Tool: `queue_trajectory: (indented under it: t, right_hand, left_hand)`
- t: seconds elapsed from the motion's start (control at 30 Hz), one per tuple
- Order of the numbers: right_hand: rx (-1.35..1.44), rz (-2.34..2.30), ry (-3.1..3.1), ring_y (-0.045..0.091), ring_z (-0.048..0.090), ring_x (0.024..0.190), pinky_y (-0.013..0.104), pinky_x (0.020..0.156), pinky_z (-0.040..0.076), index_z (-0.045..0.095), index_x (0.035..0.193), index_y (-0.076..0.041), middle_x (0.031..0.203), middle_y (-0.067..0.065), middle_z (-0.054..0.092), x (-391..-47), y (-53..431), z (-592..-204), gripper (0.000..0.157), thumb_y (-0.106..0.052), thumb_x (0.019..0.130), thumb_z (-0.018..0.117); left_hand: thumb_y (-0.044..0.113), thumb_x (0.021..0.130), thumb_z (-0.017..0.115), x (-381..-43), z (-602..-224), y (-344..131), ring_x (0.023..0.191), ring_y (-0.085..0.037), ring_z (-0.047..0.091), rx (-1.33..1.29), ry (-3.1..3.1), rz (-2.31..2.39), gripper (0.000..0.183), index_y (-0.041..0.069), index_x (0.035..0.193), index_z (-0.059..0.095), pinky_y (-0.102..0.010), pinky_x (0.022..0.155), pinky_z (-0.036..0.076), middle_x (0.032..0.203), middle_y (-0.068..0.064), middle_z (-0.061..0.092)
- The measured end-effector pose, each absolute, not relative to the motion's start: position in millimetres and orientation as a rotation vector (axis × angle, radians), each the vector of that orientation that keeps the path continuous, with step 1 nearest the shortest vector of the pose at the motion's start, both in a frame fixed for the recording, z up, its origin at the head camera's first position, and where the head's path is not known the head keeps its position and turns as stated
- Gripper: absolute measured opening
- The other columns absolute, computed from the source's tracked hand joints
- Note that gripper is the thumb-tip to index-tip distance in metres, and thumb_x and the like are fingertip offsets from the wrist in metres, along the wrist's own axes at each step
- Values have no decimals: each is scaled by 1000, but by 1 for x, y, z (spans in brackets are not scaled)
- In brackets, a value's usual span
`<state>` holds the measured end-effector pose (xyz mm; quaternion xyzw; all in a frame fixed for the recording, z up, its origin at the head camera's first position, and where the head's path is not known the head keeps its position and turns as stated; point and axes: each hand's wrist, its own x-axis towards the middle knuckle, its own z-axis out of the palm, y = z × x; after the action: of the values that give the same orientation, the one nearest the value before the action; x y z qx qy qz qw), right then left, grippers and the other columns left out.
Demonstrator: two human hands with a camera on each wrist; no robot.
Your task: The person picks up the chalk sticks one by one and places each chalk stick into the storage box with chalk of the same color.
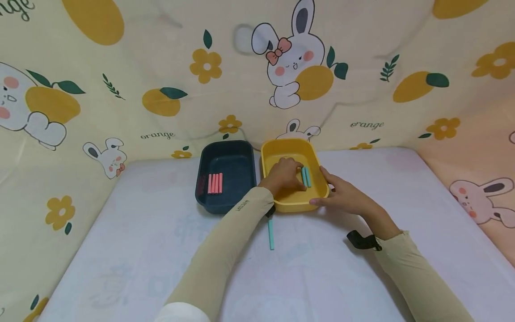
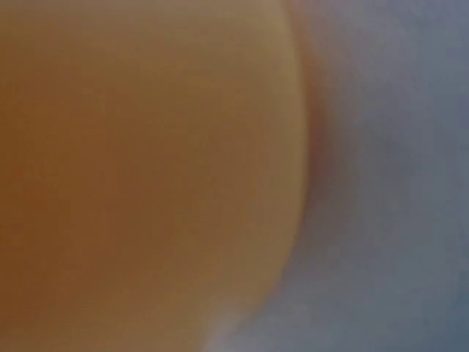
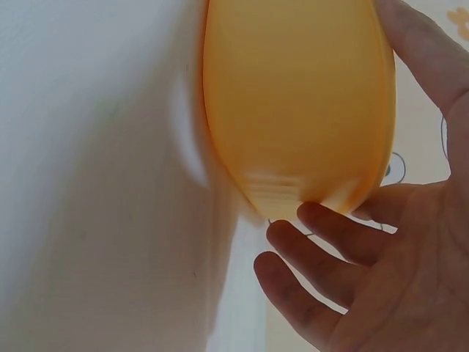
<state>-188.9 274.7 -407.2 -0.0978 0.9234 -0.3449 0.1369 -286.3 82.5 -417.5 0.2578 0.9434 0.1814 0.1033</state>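
Observation:
In the head view, my left hand (image 1: 284, 173) reaches into the yellow tray (image 1: 287, 207). Its finger and thumb pinch a teal chalk stick (image 1: 303, 177) by the two ends, low in the tray. Another teal chalk stick (image 1: 308, 177) lies alongside on the right. My right hand (image 1: 347, 193) holds the tray's right side, thumb at the near corner and forefinger farther along the rim. In the right wrist view, its other fingers (image 3: 308, 257) spread beside the tray wall. The left wrist view is mostly a blurred yellow surface, with no fingers distinguishable.
A dark blue tray (image 1: 226, 210) stands left of the yellow one, with several pink chalk sticks (image 1: 215, 183) in a row inside. One more teal chalk stick (image 1: 271, 235) lies on the white tabletop (image 1: 306, 268) in front. A printed cloth (image 1: 241, 98) hangs behind the trays.

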Motion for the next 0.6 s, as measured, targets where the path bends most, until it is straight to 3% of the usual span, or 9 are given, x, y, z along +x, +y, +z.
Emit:
queue_trajectory:
  t: [0.23,0.6]
  right_hand:
    - [-293,-983,2686,43,20,151,64,116,27,3,161,-11,167,17,15,-189,276,-410,112,-54,84,72]
    - [-283,-967,2692,44,21,150,65,115,28,3,161,-12,167,16,15,-189,275,-408,111,-55,84,72]
  left_hand:
    - [48,78,82,-286,-421,83,115,-20,42,764,2782,485,69,22,138,60,-33,103,42,131,0,55]
    - [51,78,81,-286,-423,83,122,-20,39,727,2781,481,71,24,139,58,-35,108,40,135,0,50]
